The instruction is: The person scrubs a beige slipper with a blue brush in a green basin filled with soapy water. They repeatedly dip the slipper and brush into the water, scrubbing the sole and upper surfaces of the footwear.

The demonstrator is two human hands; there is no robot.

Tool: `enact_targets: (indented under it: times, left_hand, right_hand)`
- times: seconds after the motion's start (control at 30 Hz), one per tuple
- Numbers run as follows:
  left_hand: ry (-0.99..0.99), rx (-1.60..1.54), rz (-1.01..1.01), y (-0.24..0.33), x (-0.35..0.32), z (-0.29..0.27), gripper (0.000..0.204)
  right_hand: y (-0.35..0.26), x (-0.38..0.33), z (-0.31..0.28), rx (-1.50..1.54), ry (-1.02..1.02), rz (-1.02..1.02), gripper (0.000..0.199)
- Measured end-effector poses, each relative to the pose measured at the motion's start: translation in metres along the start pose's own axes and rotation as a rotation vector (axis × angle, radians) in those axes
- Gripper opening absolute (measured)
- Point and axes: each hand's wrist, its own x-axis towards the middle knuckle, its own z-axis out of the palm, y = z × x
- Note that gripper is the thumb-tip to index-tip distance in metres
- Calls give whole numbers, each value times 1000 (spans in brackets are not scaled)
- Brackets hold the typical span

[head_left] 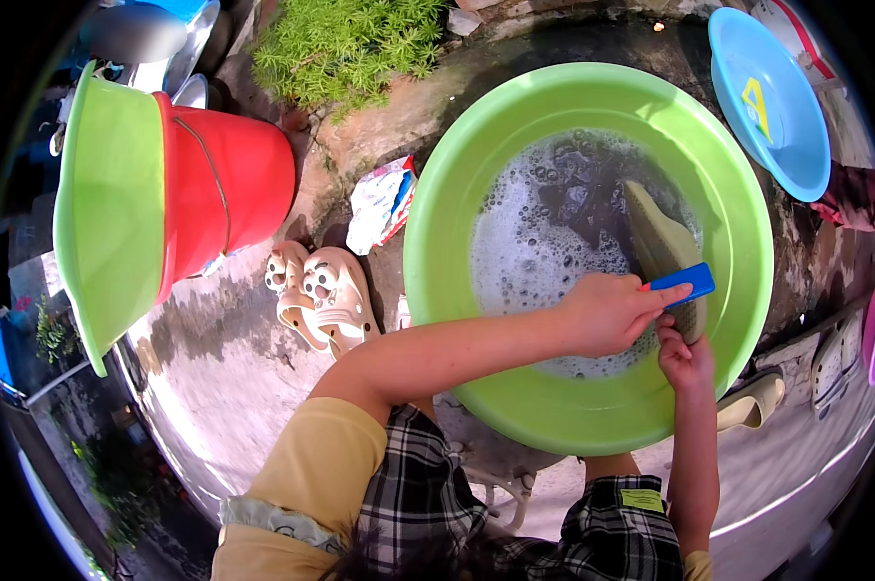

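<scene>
Fingers of the left hand (607,313) wrap a blue brush (686,284), set against the textured khaki shoe (658,232)! The right hand (687,362) grips its near end, inside the smooth green plastic basin (466,155), over bubbly suds (529,237). Yellow sticker (755,108) in the blue basin (796,136); crumpled printed packet (377,205) near beige clogs (343,292).

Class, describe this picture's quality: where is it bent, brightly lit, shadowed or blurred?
Head view: straight edges curve near the black fisheye border; head view: strong sunlight brightens the ground at lower right, with shadow bands across it; head view: the left hand and right hand look reasonably sharp, while a grey oval patch at upper left is smeared.
</scene>
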Motion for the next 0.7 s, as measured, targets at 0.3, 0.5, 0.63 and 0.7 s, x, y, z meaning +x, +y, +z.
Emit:
enact_targets:
  times: [0.3,0.5,0.63,0.7]
  left_hand:
    - [109,-88,-39,-11,2,-3,42]
    - [125,145,-311,-52,32,-24,39]
    - [145,-368,-77,-1,-3,8,41]
    - [41,-137,-31,-7,-5,2,42]
  right_hand:
    - [13,4,-8,-253,63,-130,32]
    - [19,0,-12,-214,91,-105,33]
    - [15,7,-3,-198,49,-77,33]
    - [18,8,-5,-180,56,-61,30]
